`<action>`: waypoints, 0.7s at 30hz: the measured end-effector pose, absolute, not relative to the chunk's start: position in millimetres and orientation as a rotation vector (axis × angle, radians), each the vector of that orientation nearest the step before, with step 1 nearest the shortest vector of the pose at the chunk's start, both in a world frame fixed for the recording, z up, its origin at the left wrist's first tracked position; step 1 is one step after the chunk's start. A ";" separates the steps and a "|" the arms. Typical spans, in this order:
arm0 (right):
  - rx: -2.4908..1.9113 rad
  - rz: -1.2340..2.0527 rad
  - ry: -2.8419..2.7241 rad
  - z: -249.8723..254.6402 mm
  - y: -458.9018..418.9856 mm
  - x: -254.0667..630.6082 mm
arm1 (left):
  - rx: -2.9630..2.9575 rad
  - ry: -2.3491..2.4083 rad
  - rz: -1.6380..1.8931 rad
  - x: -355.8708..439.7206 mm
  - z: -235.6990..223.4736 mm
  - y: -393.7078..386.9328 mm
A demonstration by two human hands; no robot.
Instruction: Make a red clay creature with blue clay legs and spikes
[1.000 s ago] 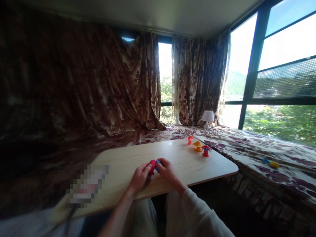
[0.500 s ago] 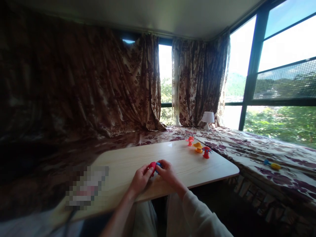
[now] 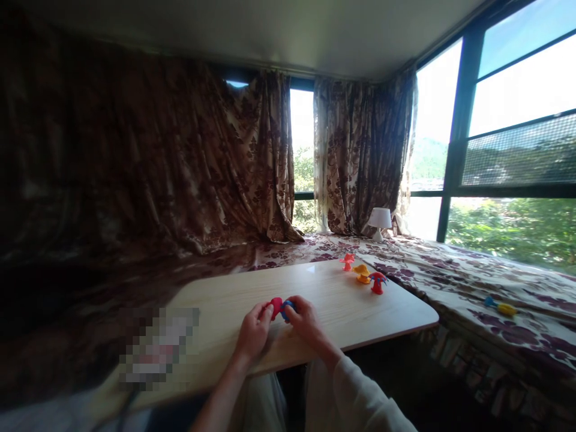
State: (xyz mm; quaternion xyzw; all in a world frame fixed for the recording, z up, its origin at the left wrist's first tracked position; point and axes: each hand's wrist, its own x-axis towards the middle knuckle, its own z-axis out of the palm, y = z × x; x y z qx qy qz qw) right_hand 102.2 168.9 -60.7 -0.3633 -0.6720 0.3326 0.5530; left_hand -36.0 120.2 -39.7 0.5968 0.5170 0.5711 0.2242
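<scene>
Over the near part of the pale wooden table (image 3: 225, 300), my left hand (image 3: 254, 327) is closed on a red toy piece (image 3: 276, 307). My right hand (image 3: 306, 318) pinches a blue toy piece (image 3: 287, 310) close beside it. The two pieces meet or nearly meet; whether they are joined I cannot tell, since fingers cover parts of both. Toward the table's far right corner stand three small toys: a pinkish-red one (image 3: 347, 261), a yellow one (image 3: 362, 274) and a red one with blue parts (image 3: 378, 282).
A blue and yellow toy (image 3: 504, 308) lies on the flowered cover (image 3: 531, 336) to the right. Farther back stands a white lamp (image 3: 380, 222). A blurred-out object (image 3: 157, 348) rests at the table's left, with a dark cord running from it.
The red and blue pieces have turned slightly in my hands, and more of the red one shows. The view has tilted up a little. The toys on the table stay put.
</scene>
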 end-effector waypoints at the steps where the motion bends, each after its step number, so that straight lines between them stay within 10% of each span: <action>1: -0.854 0.787 -1.590 -60.6 168.7 102.0 | 1.650 1.452 1.588 -36.2 -40.5 120.4; 21: -0.923 0.788 -1.464 -57.0 168.9 105.6 | 1.489 1.718 1.863 -45.8 -44.7 125.3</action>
